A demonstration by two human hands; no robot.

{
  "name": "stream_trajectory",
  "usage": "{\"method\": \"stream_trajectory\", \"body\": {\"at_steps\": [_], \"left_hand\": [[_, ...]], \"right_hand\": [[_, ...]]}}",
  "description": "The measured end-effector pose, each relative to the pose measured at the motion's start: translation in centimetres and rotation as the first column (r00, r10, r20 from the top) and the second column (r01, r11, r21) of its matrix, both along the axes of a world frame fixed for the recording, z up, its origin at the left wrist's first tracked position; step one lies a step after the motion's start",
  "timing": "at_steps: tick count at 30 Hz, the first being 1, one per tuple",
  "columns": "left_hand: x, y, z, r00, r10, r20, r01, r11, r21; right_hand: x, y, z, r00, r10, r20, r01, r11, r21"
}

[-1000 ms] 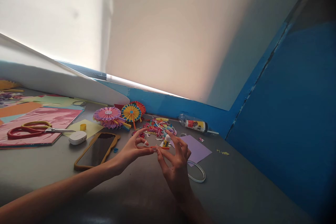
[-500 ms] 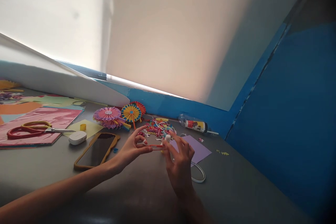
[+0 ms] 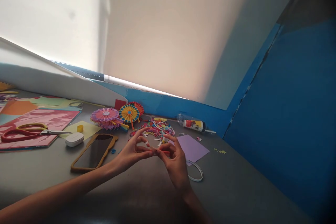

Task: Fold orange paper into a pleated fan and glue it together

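Observation:
Both hands meet above the grey table, fingertips close together. My left hand (image 3: pixel 139 149) pinches one end of a small red paper strip (image 3: pixel 165 152) between thumb and finger. My right hand (image 3: pixel 173 154) has its thumb and fingers closed on the same strip, which passes partly behind them. A small bottle with a yellow and white body (image 3: pixel 164 140) stands just behind the right fingers. Behind the hands lies a heap of colourful paper scraps (image 3: pixel 157 126). A purple paper sheet (image 3: pixel 194 148) lies right of my right hand, with a white ring (image 3: pixel 198 178) beside it.
Left of the hands are a phone (image 3: pixel 93 152) in a brown case, a white case (image 3: pixel 74 139) and red-handled scissors (image 3: pixel 23 133) on pink paper. Pleated paper rosettes (image 3: pixel 129 113) stand at the back. A glue bottle (image 3: pixel 193 124) lies by the blue wall.
My right hand has come closer to my left, and its fingers have lowered onto the red strip. The view has shifted slightly, and a red square now shows behind the rosettes.

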State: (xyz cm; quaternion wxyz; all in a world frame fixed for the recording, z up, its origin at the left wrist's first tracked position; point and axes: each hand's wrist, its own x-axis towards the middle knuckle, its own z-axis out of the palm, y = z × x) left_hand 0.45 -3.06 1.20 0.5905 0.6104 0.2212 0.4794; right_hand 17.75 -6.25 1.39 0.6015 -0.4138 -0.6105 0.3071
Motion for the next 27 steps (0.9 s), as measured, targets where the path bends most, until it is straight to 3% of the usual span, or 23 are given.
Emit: {"method": "stream_trajectory", "body": {"at_steps": [6, 8, 10, 12, 14, 18, 22, 27], "left_hand": [[-0.5, 0.1, 0.9, 0.995, 0.103, -0.013, -0.103, 0.995, 0.001], [-0.6, 0.1, 1.3, 0.995, 0.100, -0.031, -0.102, 0.991, -0.087], [-0.6, -0.1, 1.5, 0.998, 0.057, -0.001, -0.056, 0.976, -0.209], [-0.6, -0.3, 1.6, 0.998, 0.003, 0.069, 0.017, 0.957, -0.290], [-0.5, -0.4, 1.5, 0.993, -0.028, 0.113, 0.063, 0.947, -0.316], [-0.6, -0.2, 0.9, 0.992, -0.041, 0.117, 0.078, 0.939, -0.334], [-0.6, 0.0, 0.3, 0.991, -0.072, 0.113, 0.103, 0.949, -0.299], [-0.3, -0.4, 0.6, 0.999, -0.045, 0.029, 0.050, 0.982, -0.181]], "right_hand": [[0.6, -0.5, -0.1, 0.998, 0.047, 0.047, -0.048, 0.999, 0.008], [0.8, -0.7, -0.2, 0.986, -0.063, 0.157, 0.042, 0.990, 0.136], [1.0, -0.8, -0.3, 0.940, -0.179, 0.291, 0.079, 0.942, 0.325], [0.9, -1.0, -0.3, 0.878, -0.226, 0.422, 0.002, 0.882, 0.471], [0.7, -1.1, -0.4, 0.817, -0.237, 0.526, -0.097, 0.842, 0.530], [0.3, -1.0, -1.0, 0.768, -0.251, 0.589, -0.113, 0.853, 0.510], [0.2, -0.3, -1.5, 0.806, -0.241, 0.540, -0.003, 0.912, 0.411], [0.7, 0.2, -0.7, 0.882, -0.273, 0.385, 0.135, 0.928, 0.348]]}}
